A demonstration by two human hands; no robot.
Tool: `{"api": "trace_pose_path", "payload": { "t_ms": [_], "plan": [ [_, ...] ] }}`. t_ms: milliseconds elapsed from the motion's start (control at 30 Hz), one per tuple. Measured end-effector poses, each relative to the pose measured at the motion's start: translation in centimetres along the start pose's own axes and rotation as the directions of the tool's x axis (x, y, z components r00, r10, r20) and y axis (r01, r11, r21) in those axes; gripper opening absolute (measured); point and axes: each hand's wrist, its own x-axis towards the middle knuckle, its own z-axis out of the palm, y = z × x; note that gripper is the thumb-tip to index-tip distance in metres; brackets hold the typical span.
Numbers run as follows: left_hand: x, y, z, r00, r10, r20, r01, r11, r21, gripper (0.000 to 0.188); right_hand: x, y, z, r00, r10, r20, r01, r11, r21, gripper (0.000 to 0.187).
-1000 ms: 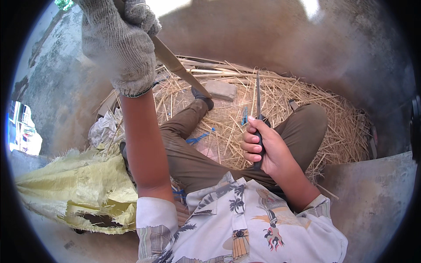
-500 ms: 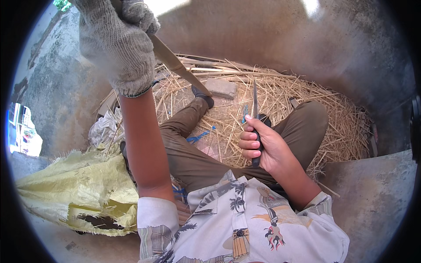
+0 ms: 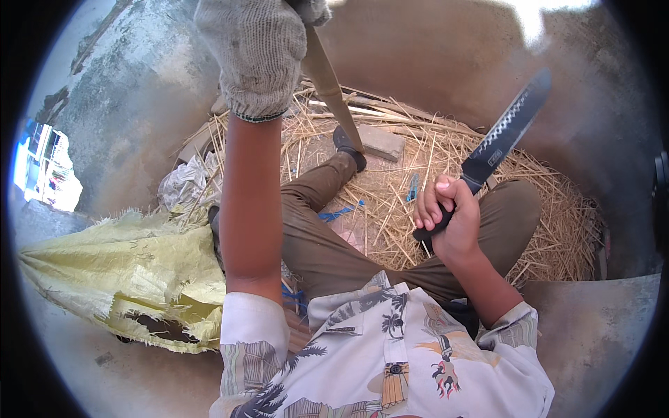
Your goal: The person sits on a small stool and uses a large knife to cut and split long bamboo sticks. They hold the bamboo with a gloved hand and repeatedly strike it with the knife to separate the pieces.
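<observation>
Concrete floor (image 3: 139,125) carries a wide bed of straw-coloured shavings (image 3: 543,202), spread from its middle out toward the far edge around a seated person's crossed legs, a sign that much splitting is already done. A torn yellow woven sack (image 3: 118,279) lies at the left edge of the heap. The gloved left hand (image 3: 258,52) is closed round the top of a long bamboo strip (image 3: 331,87), stood upright with its foot by a small flat block (image 3: 380,141) near the shoe. The bare right hand (image 3: 446,216) is fisted on the black handle of a broad knife (image 3: 505,129), blade raised and clear of the strip; this piece looks not yet cut.
</observation>
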Motion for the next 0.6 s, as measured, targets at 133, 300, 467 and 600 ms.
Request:
{"api": "trace_pose_path", "payload": {
  "t_ms": [133,300,467,600],
  "plan": [
    [0.7,1.2,1.3,0.996,-0.078,0.04,0.068,0.977,0.202,0.041,0.3,2.7,0.6,0.929,0.369,0.026,-0.367,0.927,-0.077,0.034],
    [1.3,2.3,3.7,0.97,-0.12,0.211,0.068,0.969,0.239,0.044,1.7,4.0,1.0,0.659,0.751,0.045,-0.746,0.659,-0.093,0.039],
    [4.3,1.5,3.9,0.946,-0.047,0.32,0.091,0.988,-0.122,0.037,2.2,3.0,0.4,0.606,0.79,0.095,-0.783,0.613,-0.107,0.039],
    [7.0,-0.1,1.0,0.893,-0.065,0.446,0.191,0.951,-0.244,0.03,2.7,-3.3,1.6,0.953,0.3,-0.052,-0.302,0.914,-0.272,0.036]
  ]
}}
